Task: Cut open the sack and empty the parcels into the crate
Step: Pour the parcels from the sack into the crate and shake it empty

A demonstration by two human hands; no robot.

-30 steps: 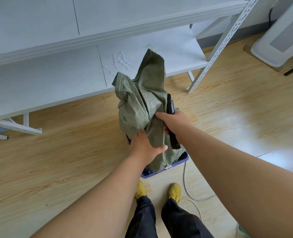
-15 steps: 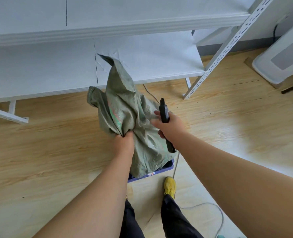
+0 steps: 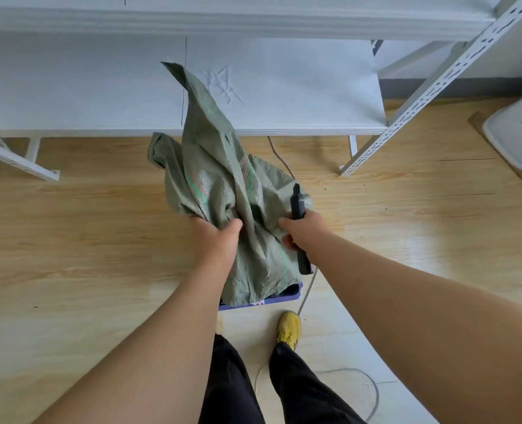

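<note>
A crumpled green woven sack [image 3: 214,166] hangs upright over a blue crate [image 3: 279,298], covering nearly all of it; only the crate's near rim shows. My left hand [image 3: 215,240] is clenched on a bunch of the sack's fabric at its middle. My right hand [image 3: 302,231] grips a black utility knife [image 3: 299,231] while its fingers also pinch the sack's right side. No parcels are visible; the crate's inside is hidden by the sack.
A low white shelf [image 3: 284,96] with slotted metal uprights [image 3: 406,111] stands just behind the sack. A grey cable [image 3: 373,390] trails on the wooden floor by my yellow shoe [image 3: 290,327]. A white appliance [image 3: 517,133] sits at the right.
The sack's raised corner has shifted left and spread wider. My left hand has regripped the fabric a little farther left, while the right hand still holds the knife against the sack.
</note>
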